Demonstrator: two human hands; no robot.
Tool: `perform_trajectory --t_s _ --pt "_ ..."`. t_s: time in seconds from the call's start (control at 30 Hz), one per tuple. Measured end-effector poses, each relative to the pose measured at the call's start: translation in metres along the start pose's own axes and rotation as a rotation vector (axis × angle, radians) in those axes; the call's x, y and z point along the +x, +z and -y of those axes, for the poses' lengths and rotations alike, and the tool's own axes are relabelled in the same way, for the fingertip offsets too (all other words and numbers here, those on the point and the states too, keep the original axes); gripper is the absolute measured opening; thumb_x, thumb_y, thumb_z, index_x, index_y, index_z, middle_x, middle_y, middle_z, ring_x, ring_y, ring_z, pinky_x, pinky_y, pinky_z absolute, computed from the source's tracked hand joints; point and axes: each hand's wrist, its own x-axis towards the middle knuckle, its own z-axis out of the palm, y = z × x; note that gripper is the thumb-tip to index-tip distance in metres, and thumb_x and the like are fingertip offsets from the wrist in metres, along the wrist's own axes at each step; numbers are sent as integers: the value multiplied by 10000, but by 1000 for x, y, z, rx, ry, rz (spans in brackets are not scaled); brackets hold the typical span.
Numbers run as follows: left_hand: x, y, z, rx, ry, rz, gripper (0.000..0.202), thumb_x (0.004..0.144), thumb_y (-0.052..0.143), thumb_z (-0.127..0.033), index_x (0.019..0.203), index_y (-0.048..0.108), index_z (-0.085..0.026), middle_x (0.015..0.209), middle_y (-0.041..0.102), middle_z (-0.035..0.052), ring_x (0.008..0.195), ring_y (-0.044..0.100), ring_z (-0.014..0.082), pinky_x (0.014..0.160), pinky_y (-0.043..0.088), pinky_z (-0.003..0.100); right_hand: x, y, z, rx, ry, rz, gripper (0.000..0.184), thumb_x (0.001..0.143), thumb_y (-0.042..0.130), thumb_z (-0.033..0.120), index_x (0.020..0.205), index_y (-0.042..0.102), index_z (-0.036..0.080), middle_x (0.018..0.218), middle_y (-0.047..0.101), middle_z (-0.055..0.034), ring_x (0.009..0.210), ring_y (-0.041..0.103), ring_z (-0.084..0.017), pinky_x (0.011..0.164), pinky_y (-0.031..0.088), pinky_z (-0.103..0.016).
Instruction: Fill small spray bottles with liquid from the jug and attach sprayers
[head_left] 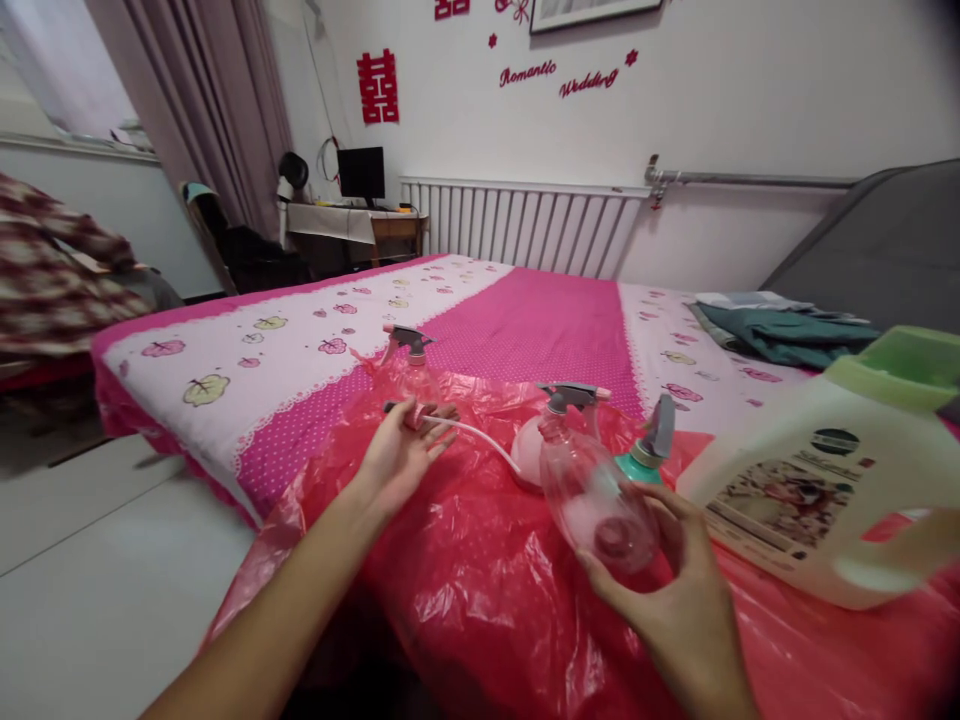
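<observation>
Between the thumb and fingers of my left hand (401, 450) is a pink-collared spray head (418, 415). Its white dip tube (484, 438) curves to the right, outside any bottle held by me. My right hand (679, 590) grips a clear pinkish bottle (589, 490), tilted with its open neck up and to the left. Just behind it stand a spray bottle with a grey trigger (574, 395) and a teal-collared spray bottle (645, 455), both partly hidden. Another spray bottle (411, 350) stands beyond my left hand.
Red plastic sheeting (480, 590) lies under the bottles on a pink patterned bed (555, 310). A large cream jug with a green cap (795, 490) stands at right. Folded clothes (787, 335) lie behind it. At far left is a person in a plaid sleeve (60, 260).
</observation>
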Motion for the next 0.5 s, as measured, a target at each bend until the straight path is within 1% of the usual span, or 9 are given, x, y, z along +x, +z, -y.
perform_trajectory --t_s 0.1,0.17,0.2,0.27,0.33,0.4,0.5 --pt "0 -2 1 33 -57 15 414 1090 410 -286 786 657 -152 1095 780 156 949 773 199 757 606 292 -1 -1 5 -3 11 12 765 650 838 574 1299 573 266 1298 673 -112 1175 664 -320 1056 517 -503" --pt "1 -4 0 53 -65 24 409 1095 410 -297 809 665 -153 1081 780 143 927 779 191 737 600 273 -1 -2 6 -10 24 16 765 649 834 576 1301 572 271 1296 672 -104 1166 668 -316 1055 517 -505" --pt "3 -4 0 60 -57 27 420 1097 404 -290 778 645 -162 1053 779 128 925 781 185 765 602 266 -1 -2 7 -14 29 16 769 648 834 578 1303 571 273 1297 671 -102 1163 669 -316 1055 516 -508" --pt "6 -6 0 76 -31 31 453 1103 383 -269 703 578 -183 995 771 100 936 785 174 871 598 262 -1 -2 8 -22 35 11 775 643 833 581 1304 570 274 1294 672 -100 1163 670 -317 1057 514 -512" --pt "9 -8 1 110 -6 32 469 1111 363 -264 679 534 -194 977 770 87 937 786 167 958 575 270 -1 -2 9 -26 37 12 771 642 829 583 1300 571 274 1293 673 -97 1175 666 -319 1065 508 -515" --pt "13 -10 3 165 21 32 467 1122 354 -301 710 547 -195 979 781 84 925 782 163 990 552 275 -1 -2 10 -22 37 15 768 646 828 579 1302 570 274 1296 674 -95 1180 665 -318 1067 507 -514" --pt "19 -16 5 272 52 39 480 1133 329 -392 800 610 -189 968 799 90 904 777 168 988 532 284 -2 -2 11 -15 27 10 767 654 827 568 1311 569 268 1313 670 -103 1183 665 -315 1056 513 -503"
